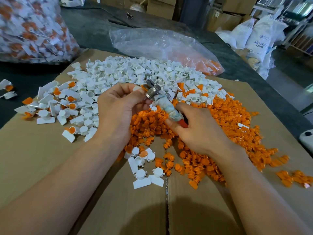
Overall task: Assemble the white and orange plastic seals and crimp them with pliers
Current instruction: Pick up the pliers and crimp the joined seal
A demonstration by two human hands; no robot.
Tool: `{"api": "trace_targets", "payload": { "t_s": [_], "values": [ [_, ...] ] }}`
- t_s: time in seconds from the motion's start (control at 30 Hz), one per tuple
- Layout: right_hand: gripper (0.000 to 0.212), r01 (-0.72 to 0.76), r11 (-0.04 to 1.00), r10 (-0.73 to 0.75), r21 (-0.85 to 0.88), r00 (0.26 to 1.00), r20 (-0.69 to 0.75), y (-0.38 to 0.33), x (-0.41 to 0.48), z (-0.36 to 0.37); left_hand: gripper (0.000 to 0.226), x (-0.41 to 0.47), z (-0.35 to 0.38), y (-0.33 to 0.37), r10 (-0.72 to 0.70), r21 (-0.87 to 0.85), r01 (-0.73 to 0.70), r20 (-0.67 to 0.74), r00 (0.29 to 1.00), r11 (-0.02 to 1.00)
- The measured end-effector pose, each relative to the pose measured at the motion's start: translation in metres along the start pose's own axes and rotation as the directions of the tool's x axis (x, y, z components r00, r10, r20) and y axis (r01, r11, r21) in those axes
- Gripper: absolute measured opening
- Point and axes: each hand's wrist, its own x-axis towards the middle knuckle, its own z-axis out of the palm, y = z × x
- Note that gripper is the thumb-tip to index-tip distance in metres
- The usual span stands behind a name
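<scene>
The left hand (118, 106) curls its fingers and thumb around a small seal (142, 87), holding it against the metal head of the pliers (153, 91). The right hand (199, 131) grips the pliers' wrapped handles, red at the end. The seal is mostly hidden, showing only a bit of white and orange. Both hands hang above the meeting of a white pile (135, 70) and an orange pile (220, 116) on cardboard (50, 158). Bare cardboard lies nearest the person.
</scene>
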Motion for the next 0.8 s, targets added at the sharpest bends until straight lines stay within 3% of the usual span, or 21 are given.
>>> {"api": "trace_targets", "payload": {
  "t_s": [0.2, 0.5, 0.8],
  "values": [
    [0.041, -0.135, 0.991, 0.135, 0.007, 0.988, -0.072, 0.014, 0.004, -0.01, 0.015, 0.003, -0.003, 0.0, -0.07, -0.011, 0.069, -0.048, 0.996, 0.998],
    [0.061, -0.379, 0.901, 0.345, -0.21, 0.921, -0.18, 0.055, 0.011, -0.019, 0.007, 0.008, -0.008, 0.0, -0.21, -0.124, 0.199, -0.09, 0.973, 0.972],
    [0.074, -0.404, 0.844, 0.391, -0.353, 0.914, -0.11, 0.068, 0.015, -0.015, 0.006, 0.02, -0.022, 0.007, -0.251, -0.481, 0.096, -0.269, 0.93, 0.871]
  ]
}}
